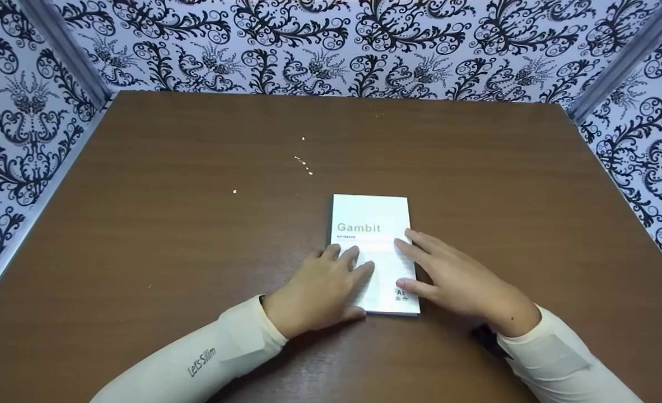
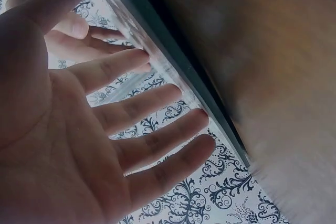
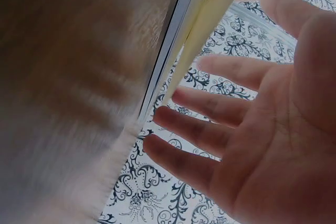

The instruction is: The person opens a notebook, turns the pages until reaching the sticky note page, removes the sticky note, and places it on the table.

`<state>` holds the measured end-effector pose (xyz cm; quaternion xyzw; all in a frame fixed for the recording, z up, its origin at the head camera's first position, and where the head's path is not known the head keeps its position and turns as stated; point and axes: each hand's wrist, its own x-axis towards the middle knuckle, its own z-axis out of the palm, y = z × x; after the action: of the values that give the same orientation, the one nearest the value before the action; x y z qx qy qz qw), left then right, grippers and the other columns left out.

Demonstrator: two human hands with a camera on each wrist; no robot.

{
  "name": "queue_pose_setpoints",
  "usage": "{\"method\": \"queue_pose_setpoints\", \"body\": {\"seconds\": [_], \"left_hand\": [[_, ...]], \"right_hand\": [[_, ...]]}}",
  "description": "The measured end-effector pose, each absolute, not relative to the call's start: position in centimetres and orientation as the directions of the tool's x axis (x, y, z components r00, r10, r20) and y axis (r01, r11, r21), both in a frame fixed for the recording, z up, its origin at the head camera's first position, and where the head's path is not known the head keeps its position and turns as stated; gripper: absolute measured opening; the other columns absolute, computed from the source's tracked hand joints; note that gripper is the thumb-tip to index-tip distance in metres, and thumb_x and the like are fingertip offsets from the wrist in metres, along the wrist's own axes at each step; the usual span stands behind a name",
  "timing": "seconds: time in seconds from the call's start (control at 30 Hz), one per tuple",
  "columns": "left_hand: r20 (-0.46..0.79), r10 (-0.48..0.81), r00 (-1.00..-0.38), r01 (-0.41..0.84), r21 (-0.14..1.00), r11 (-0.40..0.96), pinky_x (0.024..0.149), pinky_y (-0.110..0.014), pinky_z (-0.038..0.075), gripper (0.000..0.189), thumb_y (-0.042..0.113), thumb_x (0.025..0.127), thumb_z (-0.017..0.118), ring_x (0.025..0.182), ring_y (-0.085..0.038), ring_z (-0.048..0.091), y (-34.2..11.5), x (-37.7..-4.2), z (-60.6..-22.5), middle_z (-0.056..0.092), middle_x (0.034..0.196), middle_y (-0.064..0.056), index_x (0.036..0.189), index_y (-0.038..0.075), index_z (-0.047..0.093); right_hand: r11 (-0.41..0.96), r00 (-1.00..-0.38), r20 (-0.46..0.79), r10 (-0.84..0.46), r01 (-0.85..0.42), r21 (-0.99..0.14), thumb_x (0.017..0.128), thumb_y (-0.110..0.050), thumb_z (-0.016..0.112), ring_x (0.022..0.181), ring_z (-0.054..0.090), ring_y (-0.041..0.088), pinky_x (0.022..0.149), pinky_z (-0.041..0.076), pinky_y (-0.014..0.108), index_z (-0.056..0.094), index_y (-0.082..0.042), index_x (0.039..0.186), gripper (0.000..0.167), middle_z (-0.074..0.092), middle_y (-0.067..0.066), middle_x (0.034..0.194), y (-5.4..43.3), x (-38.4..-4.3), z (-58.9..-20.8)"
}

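Note:
A closed notebook (image 1: 370, 212) with a pale cover, printed "Gambit", lies flat in front of me. My left hand (image 1: 318, 291) is over its lower left part, fingers spread and fingertips at the cover. At the right edge, my right hand (image 1: 460, 280) has its fingers loosely stretched over the cover. Seen from the left wrist, the notebook's dark green spine side (image 2: 168, 51) runs past the extended fingertips of the left hand (image 2: 63, 135). In the right wrist view, yellowish page edges (image 3: 210, 19) show close to the straight fingers of the right hand (image 3: 262, 135).
The notebook rests on a brown wooden table (image 1: 157, 224). Small white scraps (image 1: 310, 173) are scattered beyond it, and one more scrap (image 1: 234, 191) lies to the left. Patterned black-and-white walls (image 1: 320, 50) stand around the table. A dark object (image 1: 490, 340) shows under my right wrist.

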<state>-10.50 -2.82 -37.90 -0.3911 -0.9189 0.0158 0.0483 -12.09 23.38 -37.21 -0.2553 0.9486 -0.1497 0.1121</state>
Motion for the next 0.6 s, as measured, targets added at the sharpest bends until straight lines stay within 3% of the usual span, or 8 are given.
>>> {"method": "queue_pose_setpoints", "body": {"seconds": [0.3, 0.6], "left_hand": [[0.112, 0.732, -0.672, 0.721, -0.127, 0.681, 0.071, -0.038, 0.057, 0.063, 0.064, 0.085, 0.076, 0.093, -0.025, 0.068, -2.7, -10.5, -38.0, 0.072, 0.109, -0.004, 0.127, 0.017, 0.067], [0.159, 0.744, -0.649, 0.74, -0.092, 0.666, 0.061, -0.037, 0.055, 0.054, 0.061, 0.084, 0.079, 0.07, -0.022, 0.068, -3.1, -10.8, -37.7, 0.072, 0.088, -0.002, 0.109, 0.014, 0.07]], "right_hand": [[0.837, -0.846, -0.189, -0.498, -0.412, -0.361, 0.096, -0.07, 0.057, 0.155, 0.031, 0.044, 0.12, 0.033, 0.063, 0.034, -0.006, 0.163, 0.095, 0.027, 0.022, 0.171, 24.2, -12.0, -36.5], [0.835, -0.82, -0.285, -0.496, -0.359, -0.417, 0.08, -0.078, 0.071, 0.158, 0.023, 0.045, 0.123, 0.028, 0.063, 0.026, 0.003, 0.163, 0.124, 0.021, 0.024, 0.172, 25.2, -12.7, -36.1]]}}
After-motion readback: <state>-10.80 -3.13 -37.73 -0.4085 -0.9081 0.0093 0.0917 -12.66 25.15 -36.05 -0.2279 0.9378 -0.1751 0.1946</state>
